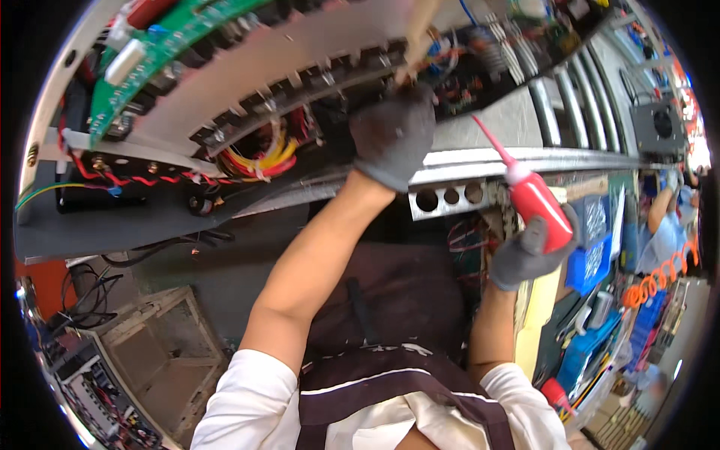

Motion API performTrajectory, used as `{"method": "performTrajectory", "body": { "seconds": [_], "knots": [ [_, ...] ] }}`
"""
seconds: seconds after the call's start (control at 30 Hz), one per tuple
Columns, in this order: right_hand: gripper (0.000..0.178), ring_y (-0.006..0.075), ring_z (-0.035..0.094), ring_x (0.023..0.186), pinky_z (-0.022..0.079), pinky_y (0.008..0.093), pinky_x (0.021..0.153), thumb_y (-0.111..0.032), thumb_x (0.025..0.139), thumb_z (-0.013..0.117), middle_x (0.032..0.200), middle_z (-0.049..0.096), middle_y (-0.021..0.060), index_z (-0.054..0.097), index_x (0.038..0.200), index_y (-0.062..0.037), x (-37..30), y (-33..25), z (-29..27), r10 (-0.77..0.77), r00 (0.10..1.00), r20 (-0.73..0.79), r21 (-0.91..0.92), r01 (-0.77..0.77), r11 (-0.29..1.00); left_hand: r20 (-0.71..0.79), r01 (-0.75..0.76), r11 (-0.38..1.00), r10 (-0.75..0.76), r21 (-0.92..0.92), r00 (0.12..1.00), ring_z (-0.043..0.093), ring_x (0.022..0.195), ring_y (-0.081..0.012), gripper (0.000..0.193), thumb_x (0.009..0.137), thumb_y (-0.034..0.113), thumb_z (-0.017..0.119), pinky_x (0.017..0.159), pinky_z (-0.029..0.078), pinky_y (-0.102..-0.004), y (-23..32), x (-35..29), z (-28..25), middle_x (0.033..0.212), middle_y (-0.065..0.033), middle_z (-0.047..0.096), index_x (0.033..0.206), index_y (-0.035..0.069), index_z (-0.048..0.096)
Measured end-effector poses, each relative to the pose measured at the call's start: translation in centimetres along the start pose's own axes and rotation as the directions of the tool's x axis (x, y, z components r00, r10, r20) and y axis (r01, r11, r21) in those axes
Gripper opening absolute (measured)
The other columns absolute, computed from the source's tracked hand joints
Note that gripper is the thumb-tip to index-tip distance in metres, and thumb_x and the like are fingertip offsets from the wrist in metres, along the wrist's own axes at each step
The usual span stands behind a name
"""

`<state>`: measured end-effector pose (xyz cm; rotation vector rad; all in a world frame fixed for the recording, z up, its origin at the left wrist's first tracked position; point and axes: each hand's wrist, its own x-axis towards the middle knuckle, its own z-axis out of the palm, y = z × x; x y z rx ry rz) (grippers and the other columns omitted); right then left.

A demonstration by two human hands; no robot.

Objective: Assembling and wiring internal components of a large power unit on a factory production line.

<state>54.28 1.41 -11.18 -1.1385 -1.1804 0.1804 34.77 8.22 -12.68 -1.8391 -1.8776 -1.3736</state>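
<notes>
My right hand (531, 255), in a grey glove, is closed round a red squeeze bottle (541, 206). The bottle's long thin red nozzle points up and to the left, clear of the board. Over the near edge of an open electronics chassis (187, 154), my left hand (394, 135) is gloved too and its fingers are curled. A blurred tan stick-like thing (421, 30) rises just beyond its fingertips; whether the hand grips it is hidden. Close to the left hand lie dark components and coloured wires (442, 56). Yellow and red cables (262, 159) are bundled inside the chassis.
A green circuit board (161, 56) fills the chassis's far left. Metal rollers (570, 105) run at the upper right. Blue parts bins (589, 262) and hand tools (596, 315) lie right. A wooden crate (161, 352) stands lower left. Another person (664, 225) works at far right.
</notes>
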Motion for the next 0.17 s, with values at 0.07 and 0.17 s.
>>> {"method": "performTrajectory", "body": {
  "seconds": [0.07, 0.17],
  "knots": [
    [0.044, 0.0268, 0.060, 0.102, 0.050, 0.0397, 0.091, -0.009, 0.082, 0.070, 0.115, 0.057, 0.0212, 0.047, 0.118, 0.0035, -2.8, 0.5, 0.6, -0.066, 0.985, 0.157, 0.200, 0.034, 0.979, -0.013, 0.011, 0.999, -0.011, -0.030, 1.000, 0.062, 0.060, -0.0320, 0.008, 0.079, 0.021, 0.059, 0.052, 0.049, -0.0433, -0.4, -0.1, 0.7, 0.065, -0.0123, 0.061, 0.076, 0.014, 0.059],
    [0.049, 0.0296, 0.058, 0.111, 0.048, 0.0425, 0.096, -0.001, 0.080, 0.070, 0.121, 0.056, 0.0233, 0.044, 0.121, 0.0023, -5.1, 2.2, 0.1, -0.188, 0.941, 0.280, 0.174, 0.143, 0.974, 0.059, 0.077, 0.997, -0.076, -0.014, 0.995, 0.064, 0.067, -0.0336, 0.012, 0.079, 0.028, 0.060, 0.060, 0.050, -0.0451, -0.8, 0.0, 0.9, 0.068, -0.0142, 0.062, 0.082, 0.018, 0.065]
  ]
}}
